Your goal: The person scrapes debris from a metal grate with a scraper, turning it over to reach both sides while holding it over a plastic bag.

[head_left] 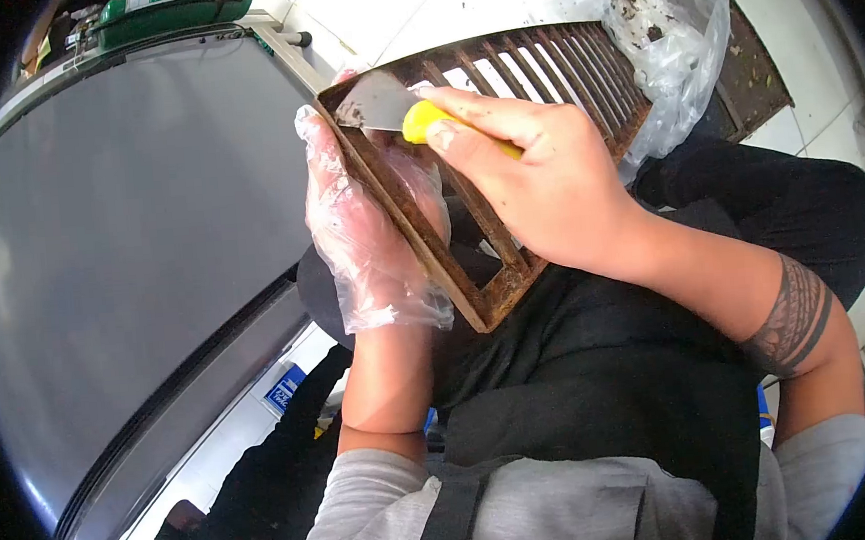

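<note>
A rusty brown metal grate (496,240) with many slats lies tilted across my lap. My left hand (363,215), in a clear plastic glove, grips the grate's left end, with its thumb side along the outer edge and fingers behind the frame. In my bare right hand (536,167) is a scraper (425,120) with a yellow handle and a wide flat blade. The blade rests against the grate's upper left corner, where dark residue shows on the metal.
A large grey metal surface (147,200) fills the left side. At the top right sits a clear plastic bag (677,42) with dark debris, beside another brown metal piece (755,72) on the tiled floor (809,53). A green cylinder (169,12) lies at the top left.
</note>
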Available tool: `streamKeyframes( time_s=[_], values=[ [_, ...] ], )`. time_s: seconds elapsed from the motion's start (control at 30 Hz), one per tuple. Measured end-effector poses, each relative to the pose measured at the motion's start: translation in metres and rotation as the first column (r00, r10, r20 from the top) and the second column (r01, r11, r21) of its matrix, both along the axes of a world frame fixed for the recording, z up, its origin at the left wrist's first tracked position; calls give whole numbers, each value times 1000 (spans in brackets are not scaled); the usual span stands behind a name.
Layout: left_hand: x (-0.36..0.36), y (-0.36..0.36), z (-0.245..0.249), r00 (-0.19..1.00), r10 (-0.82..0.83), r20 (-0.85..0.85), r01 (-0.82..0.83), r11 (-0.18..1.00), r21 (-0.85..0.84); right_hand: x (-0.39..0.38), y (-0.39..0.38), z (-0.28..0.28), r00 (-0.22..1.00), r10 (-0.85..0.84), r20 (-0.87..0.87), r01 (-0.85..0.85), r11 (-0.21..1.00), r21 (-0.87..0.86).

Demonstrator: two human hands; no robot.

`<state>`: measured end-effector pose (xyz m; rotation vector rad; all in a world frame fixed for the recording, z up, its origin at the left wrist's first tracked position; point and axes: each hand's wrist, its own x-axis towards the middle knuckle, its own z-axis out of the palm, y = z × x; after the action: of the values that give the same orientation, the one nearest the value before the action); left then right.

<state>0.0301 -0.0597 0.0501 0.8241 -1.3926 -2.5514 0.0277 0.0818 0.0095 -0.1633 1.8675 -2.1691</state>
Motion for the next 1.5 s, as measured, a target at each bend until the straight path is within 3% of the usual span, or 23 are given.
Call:
streamKeyframes(
  time_s=[0.03, 0.1, 0.2, 0.3, 0.4, 0.43, 0.5, 0.63, 0.7, 0.77, 0.83, 0.87, 0.93, 0.97, 1.0, 1.03, 1.07, 1.13, 1.17, 1.23, 1.33, 1.43, 1.5],
  values=[
    [0, -1, 0, 1000, 9, 4, -9, 997, 74, 0, 4, 0, 999, -3, -39, 4, 999, 43],
    [-1, 0, 0, 999, 38, 28, -39, 999, 22, -7, 18, 3, 996, 17, -89, -16, 1000, 12],
    [1, -4, -2, 998, 47, 48, -46, 999, -17, -26, 43, -9, 957, 282, -62, -273, 954, 126],
    [2, -1, -1, 1000, 14, 24, -14, 1000, -7, -52, 49, -32, 873, 349, -341, -280, 931, 235],
    [1, 7, 2, 1000, 13, 14, -12, 998, -57, -76, 50, -23, 800, 463, -381, -315, 865, 390],
    [1, 9, 2, 999, 28, 16, -26, 996, -91, -80, 47, -16, 801, 462, -380, -315, 866, 388],
    [1, 9, 1, 1000, 7, 24, -5, 997, -79, -84, 43, -6, 866, 457, -201, -369, 857, 359],
    [1, 3, 3, 1000, -8, 14, 8, 1000, 1, -78, 42, -5, 863, 488, -128, -407, 824, 395],
    [1, 0, 2, 1000, -6, 27, 6, 1000, -8, -74, 43, -3, 879, 402, -255, -288, 875, 388],
    [1, -1, 2, 999, -4, 42, 5, 1000, -17, -78, 45, 10, 903, 403, -148, -326, 868, 375],
    [-1, 2, 1, 998, -21, 61, 22, 1000, -22, -88, 44, 27, 867, 486, -112, -353, 757, 550],
    [0, 3, 1, 998, -22, 59, 23, 1000, -19, -90, 43, 29, 867, 486, -113, -351, 755, 553],
    [0, 3, -4, 993, -36, 115, 46, 995, -85, -94, 42, 28, 680, 561, -472, -26, 662, 749],
    [-1, 3, -5, 993, -32, 114, 42, 995, -87, -104, 39, 46, 678, 562, -474, -27, 663, 748],
    [-1, 3, -4, 987, -9, 159, 33, 988, -148, -118, 37, 81, 752, 644, -136, -285, 505, 815],
    [-3, 1, -3, 980, 18, 199, 24, 978, -207, -128, 33, 101, 719, 660, 218, -540, 333, 773],
    [-3, -2, 0, 981, 18, 192, 22, 978, -206, -129, 34, 100, 720, 660, 214, -535, 332, 777],
    [2, -12, 7, 987, 12, 162, 19, 982, -187, -130, 37, 87, 628, 770, -115, -457, 484, 746],
    [2, -5, 2, 986, 11, 167, 20, 982, -187, -129, 46, 69, 629, 769, -112, -460, 484, 744],
    [4, -2, 3, 985, 4, 171, 32, 978, -207, -127, 48, 45, 597, 707, -380, -389, 669, 633],
    [-1, 2, 3, 986, -11, 166, 48, 975, -217, -135, 36, -3, 669, 693, -267, -510, 690, 514],
    [-11, 17, 13, 979, 87, 187, -40, 969, -243, -131, 31, -31, 698, 589, -407, -466, 806, 366],
    [-8, 7, 10, 981, 24, 192, 29, 964, -265, -134, 26, -28, 677, 635, -372, -520, 770, 369]
  ],
)
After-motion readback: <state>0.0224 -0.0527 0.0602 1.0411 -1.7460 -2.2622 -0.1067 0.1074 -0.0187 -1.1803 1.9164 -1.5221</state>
